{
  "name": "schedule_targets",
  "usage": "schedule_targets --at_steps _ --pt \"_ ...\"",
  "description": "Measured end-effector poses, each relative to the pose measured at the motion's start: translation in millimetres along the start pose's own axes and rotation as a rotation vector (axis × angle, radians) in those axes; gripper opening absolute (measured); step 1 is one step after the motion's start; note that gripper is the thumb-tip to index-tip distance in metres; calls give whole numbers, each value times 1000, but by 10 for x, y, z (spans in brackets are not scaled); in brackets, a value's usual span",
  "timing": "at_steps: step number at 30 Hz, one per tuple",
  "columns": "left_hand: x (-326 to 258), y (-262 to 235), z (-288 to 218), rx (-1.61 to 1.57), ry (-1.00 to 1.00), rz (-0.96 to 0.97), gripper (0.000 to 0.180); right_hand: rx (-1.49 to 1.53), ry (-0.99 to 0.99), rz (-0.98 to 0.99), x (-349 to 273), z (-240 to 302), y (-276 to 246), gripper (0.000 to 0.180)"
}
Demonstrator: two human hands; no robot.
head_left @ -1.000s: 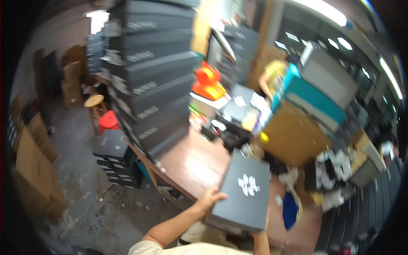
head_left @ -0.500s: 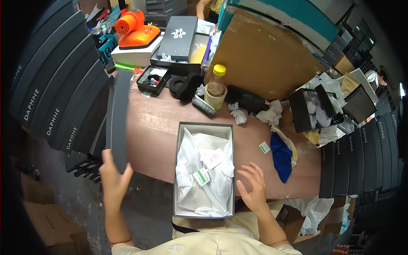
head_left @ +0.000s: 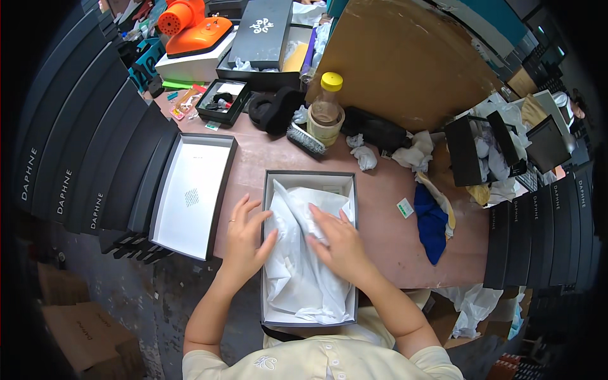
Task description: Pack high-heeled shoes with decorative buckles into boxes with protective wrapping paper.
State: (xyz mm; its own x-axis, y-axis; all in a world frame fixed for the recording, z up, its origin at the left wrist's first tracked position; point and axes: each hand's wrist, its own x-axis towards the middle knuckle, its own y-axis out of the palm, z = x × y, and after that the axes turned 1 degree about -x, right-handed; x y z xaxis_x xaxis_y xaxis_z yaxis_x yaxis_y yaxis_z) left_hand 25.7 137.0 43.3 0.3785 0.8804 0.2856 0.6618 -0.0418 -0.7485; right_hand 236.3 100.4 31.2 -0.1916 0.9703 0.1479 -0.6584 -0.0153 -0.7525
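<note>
In front of me sits an open shoebox (head_left: 352,304) with dark outer walls and a pale inside. White tissue paper (head_left: 297,272) is folded across its contents, hiding what lies beneath. My left hand (head_left: 244,237) is over the box's left wall, fingers apart and holding nothing, fingertips near the paper's edge. Spread on the tissue, my right hand (head_left: 342,247) lies with open fingers; whether it presses the paper down I cannot tell. Left of the box, the lid (head_left: 190,190) rests with its white inner side facing up.
Stacks of dark shoeboxes (head_left: 69,145) flank the table (head_left: 392,253) on the left and on the right. Toward the back stand a yellow-capped bottle (head_left: 328,104), a brush (head_left: 306,140) and an orange machine (head_left: 199,35). A blue cloth (head_left: 430,225) lies to the right.
The lid, held upright in my left hand before, now lies inside-up on the left. Both hands have come over the box, and the tissue now covers the labels that showed inside.
</note>
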Motion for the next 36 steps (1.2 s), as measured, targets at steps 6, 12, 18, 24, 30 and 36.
schedule_targets --at_steps 6,12,18,24,30,36 --pt "237 257 -62 370 -135 141 44 80 33 -408 -109 33 -72 33" --pt "286 294 -20 173 -215 127 43 862 251 361 -302 546 -249 26" --pt "-26 192 -154 77 -169 -137 38 758 287 233 -491 140 -162 21" --pt "-232 123 -479 -776 -270 -132 51 691 294 295 -431 114 -202 23" --pt "-253 126 -413 -941 -216 150 81 689 306 388 -347 75 -259 24" --pt "-619 -508 -761 -893 90 -296 101 996 356 413 -350 -21 -248 23"
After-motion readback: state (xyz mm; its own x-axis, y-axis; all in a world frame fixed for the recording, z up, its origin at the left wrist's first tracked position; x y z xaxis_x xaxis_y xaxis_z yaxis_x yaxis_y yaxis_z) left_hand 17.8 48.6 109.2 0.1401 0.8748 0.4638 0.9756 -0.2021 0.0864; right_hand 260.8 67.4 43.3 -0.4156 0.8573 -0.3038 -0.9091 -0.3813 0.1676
